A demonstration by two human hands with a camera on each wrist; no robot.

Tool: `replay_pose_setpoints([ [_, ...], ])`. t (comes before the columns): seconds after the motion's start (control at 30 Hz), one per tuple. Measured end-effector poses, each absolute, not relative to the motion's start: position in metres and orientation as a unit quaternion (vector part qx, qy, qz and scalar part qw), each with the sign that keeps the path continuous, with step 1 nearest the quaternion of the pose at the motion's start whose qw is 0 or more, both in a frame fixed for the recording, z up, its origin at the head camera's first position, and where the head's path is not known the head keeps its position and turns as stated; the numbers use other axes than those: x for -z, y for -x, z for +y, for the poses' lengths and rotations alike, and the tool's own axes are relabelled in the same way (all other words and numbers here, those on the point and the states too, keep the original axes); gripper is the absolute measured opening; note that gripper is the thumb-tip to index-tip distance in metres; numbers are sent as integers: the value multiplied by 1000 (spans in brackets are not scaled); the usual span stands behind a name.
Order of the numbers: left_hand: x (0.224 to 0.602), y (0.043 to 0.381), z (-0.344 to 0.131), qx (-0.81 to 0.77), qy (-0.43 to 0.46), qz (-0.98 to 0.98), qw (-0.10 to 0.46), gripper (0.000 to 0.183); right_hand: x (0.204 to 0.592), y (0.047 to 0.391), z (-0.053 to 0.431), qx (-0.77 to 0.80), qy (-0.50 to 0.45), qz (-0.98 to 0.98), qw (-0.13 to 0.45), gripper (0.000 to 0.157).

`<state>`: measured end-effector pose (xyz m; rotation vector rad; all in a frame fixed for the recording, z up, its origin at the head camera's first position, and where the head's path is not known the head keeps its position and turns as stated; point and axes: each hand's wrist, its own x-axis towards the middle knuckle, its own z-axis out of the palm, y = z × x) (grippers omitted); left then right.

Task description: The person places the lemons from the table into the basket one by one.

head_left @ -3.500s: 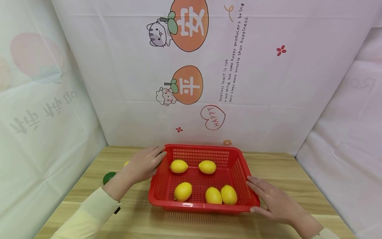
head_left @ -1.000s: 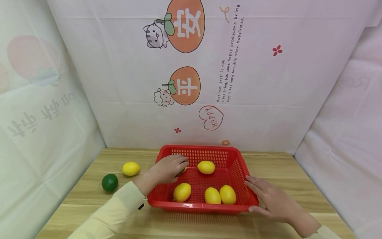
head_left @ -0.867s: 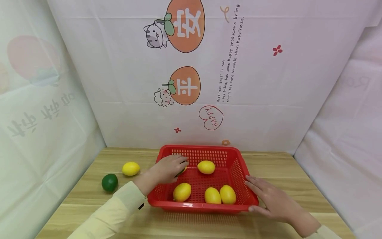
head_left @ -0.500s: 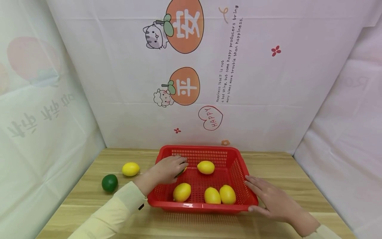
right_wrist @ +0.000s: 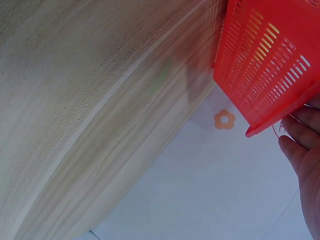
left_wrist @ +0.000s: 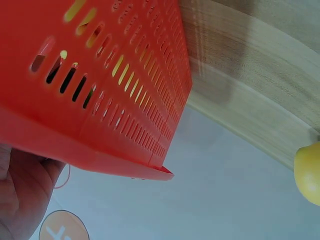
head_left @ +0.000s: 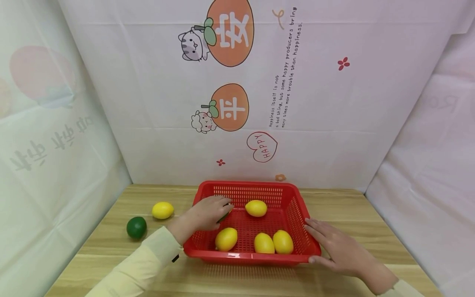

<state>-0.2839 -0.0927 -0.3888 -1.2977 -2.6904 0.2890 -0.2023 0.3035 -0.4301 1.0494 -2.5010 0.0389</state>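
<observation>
A red slotted plastic basket (head_left: pixel 252 256) stands on the table with several yellow lemons in it. My left hand (head_left: pixel 208 212) reaches over its left rim and holds a dark green fruit (head_left: pixel 224 216), mostly hidden under the fingers. Just beyond the fingertips shows a sliver of another lemon (head_left: pixel 231 209). In the left wrist view, the left hand (left_wrist: pixel 22 192) shows behind the basket's rim. My right hand (head_left: pixel 339 249) rests along the right rim with extended fingers, its thumb by the front right corner. In the right wrist view, the right fingertips lie right at the rim.
Left of the basket, a lemon (head_left: pixel 162 210) and a dark green fruit (head_left: pixel 136 227) lie on the wooden table (head_left: pixel 111 264). A printed white cloth (head_left: pixel 315 156) hangs behind the table, with white cloths on both sides.
Since 3.5 seconds ago, my left hand has moved right from the rim into the basket with the green fruit, covering most of a lemon there. It dips slightly lately. The right hand stays put.
</observation>
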Motion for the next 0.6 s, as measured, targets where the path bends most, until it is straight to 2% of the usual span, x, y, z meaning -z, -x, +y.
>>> replay_pose_setpoints([
  [0.6,390,285,-98,-91,426,-897,76,55,432,202,303,-10,-377,-901,213,75],
])
